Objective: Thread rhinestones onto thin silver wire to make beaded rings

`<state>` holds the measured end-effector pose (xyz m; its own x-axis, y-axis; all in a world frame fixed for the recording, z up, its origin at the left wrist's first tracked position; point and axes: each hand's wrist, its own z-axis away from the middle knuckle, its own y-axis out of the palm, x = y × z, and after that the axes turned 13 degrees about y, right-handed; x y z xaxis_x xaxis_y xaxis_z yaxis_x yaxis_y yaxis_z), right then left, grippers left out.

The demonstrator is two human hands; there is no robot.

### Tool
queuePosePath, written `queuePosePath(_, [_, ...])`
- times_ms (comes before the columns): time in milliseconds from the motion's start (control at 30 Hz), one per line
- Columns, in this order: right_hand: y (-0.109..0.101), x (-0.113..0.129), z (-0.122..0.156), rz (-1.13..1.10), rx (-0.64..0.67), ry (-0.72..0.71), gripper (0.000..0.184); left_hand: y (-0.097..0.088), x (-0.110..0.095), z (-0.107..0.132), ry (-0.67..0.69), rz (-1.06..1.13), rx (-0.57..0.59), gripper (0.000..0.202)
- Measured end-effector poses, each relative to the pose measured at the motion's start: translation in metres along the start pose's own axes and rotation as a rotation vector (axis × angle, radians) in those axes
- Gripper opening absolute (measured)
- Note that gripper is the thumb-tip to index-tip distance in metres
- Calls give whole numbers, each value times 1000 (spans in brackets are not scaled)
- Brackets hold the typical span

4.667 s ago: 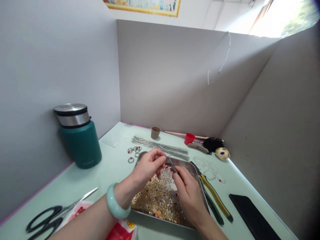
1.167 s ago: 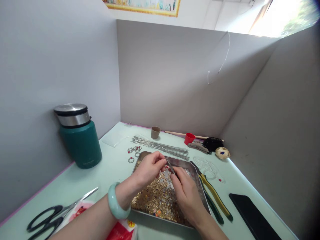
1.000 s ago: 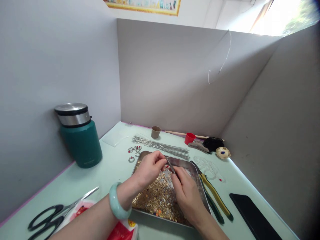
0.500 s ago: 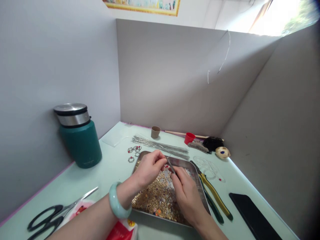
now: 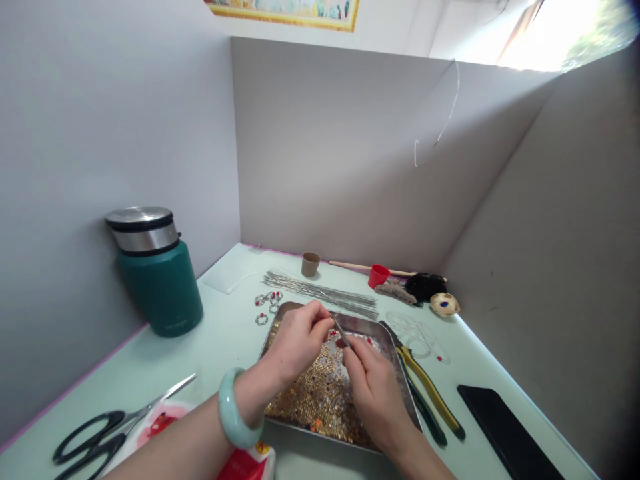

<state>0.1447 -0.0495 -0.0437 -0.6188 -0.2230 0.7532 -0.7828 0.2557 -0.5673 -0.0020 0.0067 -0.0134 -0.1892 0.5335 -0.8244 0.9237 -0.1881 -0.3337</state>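
Note:
My left hand (image 5: 300, 340), with a pale green bangle (image 5: 235, 408) on its wrist, is closed in a pinch above the tray. What its fingertips hold is too small to make out. My right hand (image 5: 375, 390) grips slim metal tweezers (image 5: 341, 329), whose tip reaches the left fingertips. Beneath both hands lies a metal tray (image 5: 345, 439) of mostly gold beads (image 5: 305, 400), with red, white and orange ones among them. Small beaded rings (image 5: 261, 319) rest left of the tray, and a bundle of thin wires (image 5: 325, 293) lies behind it.
Green-and-yellow pliers (image 5: 430, 387) and a black phone-like slab (image 5: 505, 427) lie to the right. Scissors (image 5: 105, 433), a red-and-white packet (image 5: 250, 463) and a green flask (image 5: 163, 287) are on the left. At the back stand a brown cup (image 5: 311, 265) and a red cup (image 5: 379, 276).
Both hands stay almost in the same place, joined at the tweezers. The view has shifted very slightly; nothing else has visibly moved.

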Motion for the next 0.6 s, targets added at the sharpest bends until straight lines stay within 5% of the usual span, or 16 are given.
queuePosePath(200, [-4,0,-3,-17,25,46,28,-1,0,-3,-106,238,97,10])
queuePosePath(367, [-5,1,-5,-36,42,31,29,0,3,-4,-200,493,67,16])
queuePosePath(600, [-6,0,-4,-29,23,4,29,0,3,-4,-204,507,61,19])
